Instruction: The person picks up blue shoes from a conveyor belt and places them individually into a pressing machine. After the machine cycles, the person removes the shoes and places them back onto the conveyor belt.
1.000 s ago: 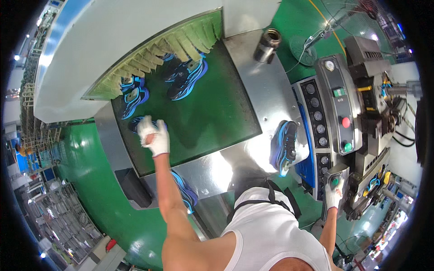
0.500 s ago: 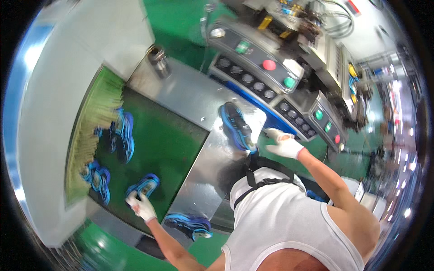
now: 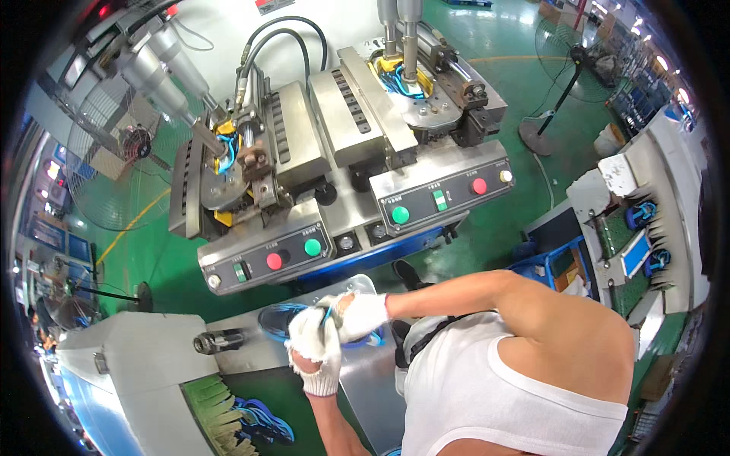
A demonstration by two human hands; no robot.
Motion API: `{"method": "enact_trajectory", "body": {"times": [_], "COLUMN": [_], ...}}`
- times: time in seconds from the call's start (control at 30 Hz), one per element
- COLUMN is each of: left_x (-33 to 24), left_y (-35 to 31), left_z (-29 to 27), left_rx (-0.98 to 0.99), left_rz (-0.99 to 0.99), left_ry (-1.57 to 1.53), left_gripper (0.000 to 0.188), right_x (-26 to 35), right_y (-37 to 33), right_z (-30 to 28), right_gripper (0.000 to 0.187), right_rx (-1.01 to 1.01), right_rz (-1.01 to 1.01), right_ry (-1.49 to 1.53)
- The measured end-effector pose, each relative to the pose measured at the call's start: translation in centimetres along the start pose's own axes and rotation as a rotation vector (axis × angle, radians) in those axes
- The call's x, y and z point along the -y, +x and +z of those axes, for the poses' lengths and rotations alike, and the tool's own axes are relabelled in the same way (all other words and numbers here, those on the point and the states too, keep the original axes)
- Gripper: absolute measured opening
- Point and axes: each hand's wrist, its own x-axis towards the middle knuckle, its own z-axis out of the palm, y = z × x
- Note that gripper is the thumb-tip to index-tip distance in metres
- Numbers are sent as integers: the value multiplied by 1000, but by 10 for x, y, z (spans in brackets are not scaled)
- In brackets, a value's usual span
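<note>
My left hand and my right hand, both in white knit gloves, meet above the metal ledge. Their fingers are closed on a blue sneaker part, of which a narrow blue piece shows between the gloves. Left of the gloves a dark sneaker with blue stripes shows on the ledge; more blue shows under my right wrist. Whether this is one sneaker or two, I cannot tell, as the gloves hide the middle. On the green belt, another blue sneaker lies beside the yellow-green fringe curtain.
Ahead stands a two-station press with button panels and blue sneakers clamped at both stations. A dark metal cylinder lies on the ledge's left end. A pedestal fan and a second fringed conveyor are at right.
My view has swung up toward the press. My left hand has left the sneaker's place on the belt and come to the ledge; my right hand, open before, has closed beside it.
</note>
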Motion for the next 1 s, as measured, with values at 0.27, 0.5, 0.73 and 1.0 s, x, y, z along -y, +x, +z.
{"method": "enact_trajectory", "body": {"times": [0.27, 0.5, 0.73, 1.0], "left_x": [-22, 40, 73, 171], "left_y": [160, 163, 211, 277], "left_z": [12, 39, 34, 55], "left_rx": [-364, -315, -204, -1], "left_rz": [-29, -344, -281, -82], "left_ry": [-2, -114, 83, 189], "left_gripper": [51, 48, 38, 33], "right_x": [-71, -54, -90, -68], "right_y": [-91, -127, -98, -72], "right_z": [-144, -228, -210, -210], "right_gripper": [72, 86, 83, 71], "right_rx": [-16, -192, -360, -359], "right_rz": [141, -36, -144, -38], "right_ry": [919, 1426, 1490, 1523]}}
